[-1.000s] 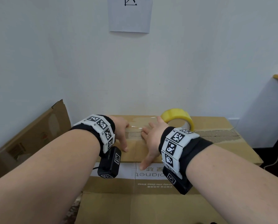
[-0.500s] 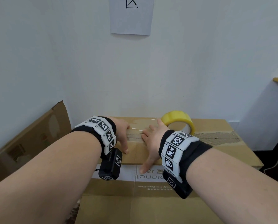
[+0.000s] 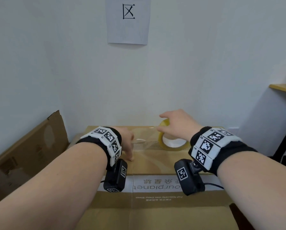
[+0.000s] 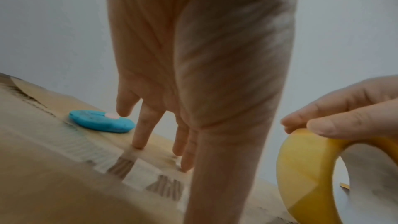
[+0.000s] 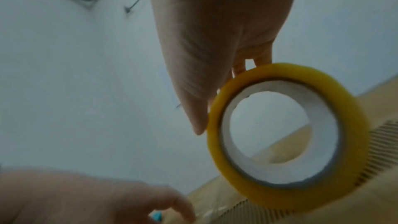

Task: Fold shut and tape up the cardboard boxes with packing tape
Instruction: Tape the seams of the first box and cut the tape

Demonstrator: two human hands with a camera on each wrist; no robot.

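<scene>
A closed cardboard box (image 3: 155, 165) lies in front of me, its seam running left to right. My left hand (image 3: 129, 146) presses straight fingers (image 4: 137, 135) down on clear tape stuck over the seam. My right hand (image 3: 172, 128) grips the top of a yellow packing tape roll (image 3: 161, 140), thumb and fingers curled over its rim (image 5: 280, 134). The roll stands on edge on the box, just right of the left hand. A short stretch of clear tape (image 3: 147, 141) runs from the left fingers to the roll.
A blue cutter (image 4: 101, 122) lies on the box beyond the left fingers. Flattened cardboard (image 3: 27, 146) leans on the wall at left. A wooden shelf (image 3: 283, 88) and a dark frame with cables (image 3: 285, 143) stand at right. The white wall is close behind the box.
My right hand lifted off the box top beside the left hand, moved right and back, and took hold of the tape roll. The left hand stayed pressing on the seam.
</scene>
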